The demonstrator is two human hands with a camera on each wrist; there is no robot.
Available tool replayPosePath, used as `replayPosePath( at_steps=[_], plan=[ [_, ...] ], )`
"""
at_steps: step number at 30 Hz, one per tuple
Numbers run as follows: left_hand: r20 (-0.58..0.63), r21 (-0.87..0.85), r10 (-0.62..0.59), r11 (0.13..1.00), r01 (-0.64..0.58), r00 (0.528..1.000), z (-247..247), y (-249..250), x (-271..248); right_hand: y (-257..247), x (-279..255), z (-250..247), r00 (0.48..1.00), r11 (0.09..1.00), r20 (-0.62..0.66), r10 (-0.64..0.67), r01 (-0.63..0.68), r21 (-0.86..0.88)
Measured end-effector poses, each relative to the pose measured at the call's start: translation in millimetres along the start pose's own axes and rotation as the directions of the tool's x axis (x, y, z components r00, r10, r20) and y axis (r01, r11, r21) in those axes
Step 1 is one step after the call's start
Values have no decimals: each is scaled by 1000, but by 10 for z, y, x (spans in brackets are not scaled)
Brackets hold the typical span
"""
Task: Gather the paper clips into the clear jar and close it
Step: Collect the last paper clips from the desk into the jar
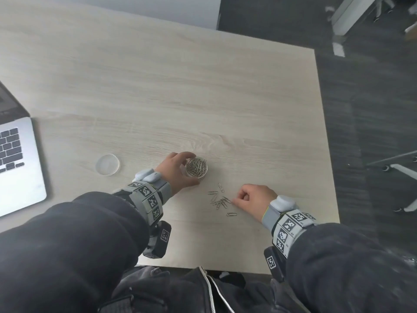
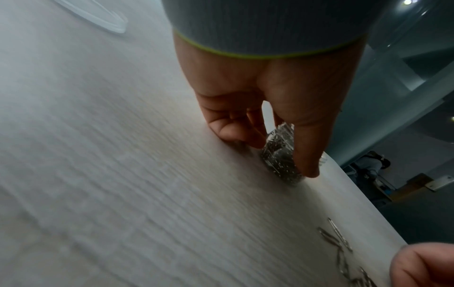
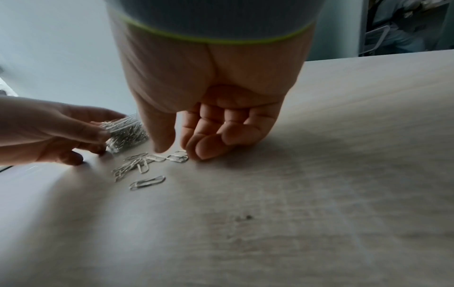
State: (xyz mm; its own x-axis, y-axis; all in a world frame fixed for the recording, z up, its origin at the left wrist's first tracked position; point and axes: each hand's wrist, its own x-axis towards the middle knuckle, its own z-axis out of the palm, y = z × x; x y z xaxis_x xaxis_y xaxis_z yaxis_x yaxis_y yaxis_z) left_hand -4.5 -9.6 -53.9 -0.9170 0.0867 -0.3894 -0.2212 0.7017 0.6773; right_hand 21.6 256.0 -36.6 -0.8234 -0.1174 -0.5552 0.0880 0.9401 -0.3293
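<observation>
A small clear jar point(image 1: 196, 167) point(image 2: 278, 149) point(image 3: 127, 134) full of paper clips stands open on the table. My left hand point(image 1: 188, 170) point(image 2: 282, 161) grips its sides with thumb and fingers. Several loose paper clips point(image 1: 220, 201) point(image 3: 137, 165) point(image 2: 341, 250) lie in a little heap just in front of the jar, with one apart at the near side. My right hand point(image 1: 235, 199) point(image 3: 178, 151) is at the heap's right edge with its fingertips down on the table. Its thumb and curled fingers close on the nearest clips. The round clear lid point(image 1: 107, 164) point(image 2: 98, 17) lies flat to the left of the jar.
An open laptop point(image 1: 18, 163) sits at the left edge of the wooden table point(image 1: 180, 98). The table's right edge and near edge are close to my right arm. Dark floor and office chair legs lie beyond the right side.
</observation>
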Motion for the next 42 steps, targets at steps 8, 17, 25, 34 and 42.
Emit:
replayPosePath(
  at_steps=[8,17,25,34,42],
  plan=[
    [16,5,25,1000,-25,1000,29,-71,-36,-93,95,-51,999,998,33,-37,38,-51],
    [50,39,39,998,-41,998,16,-111,-20,-275,71,74,997,997,-4,-78,78,-3],
    [65,66,37,997,-41,997,51,-105,5,-412,96,100,995,982,40,-86,92,-167],
    [74,78,37,996,-43,997,49,-110,11,-437,155,26,989,979,133,-65,89,-185],
    [83,63,39,997,-45,996,58,-126,18,-441,192,30,994,981,103,-33,52,-189]
  ],
)
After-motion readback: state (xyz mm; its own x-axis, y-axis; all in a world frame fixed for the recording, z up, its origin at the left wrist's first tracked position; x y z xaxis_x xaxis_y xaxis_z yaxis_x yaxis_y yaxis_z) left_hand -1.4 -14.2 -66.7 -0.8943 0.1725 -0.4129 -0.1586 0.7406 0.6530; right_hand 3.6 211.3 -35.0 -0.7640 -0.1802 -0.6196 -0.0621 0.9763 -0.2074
